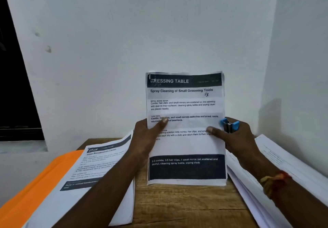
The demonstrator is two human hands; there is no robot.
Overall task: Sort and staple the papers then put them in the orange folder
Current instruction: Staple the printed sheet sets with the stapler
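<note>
Left hand (147, 135) pinches the sheets (186, 107) by their left edge, thumb on the print and fingers behind. Right hand (236, 139) presses its thumb on the opposite edge, and its curled fingers also grip a small blue stapler (229, 125), which sits just right of the paper, above the knuckles. Between the 2 hands the sheets stand upright, facing the person, lower edge down near the desk (186, 208). Whether that edge touches the wood I cannot tell.

As I judge it, this set is gathered and squared. A short dark mark at its top-left corner, above the left thumb, may be a staple, but it is too small to be sure. The set has not gone into the folder (40, 180), which lies left of the left forearm under a pile (99, 165) of printed sheets, perhaps finished sets. Right of the right wrist lies a thick stack (284, 165), likely unsorted, so much of the job seems left.

The front sheet is white, with a dark band on top reading "DRESSING TABLE" and the title "Spray Cleaning of Small Grooming Tools". A handwritten "P1" sits near the title's end, and another dark band runs low down. Its top edges look slightly uneven, which suggests more than 1 sheet.
</note>
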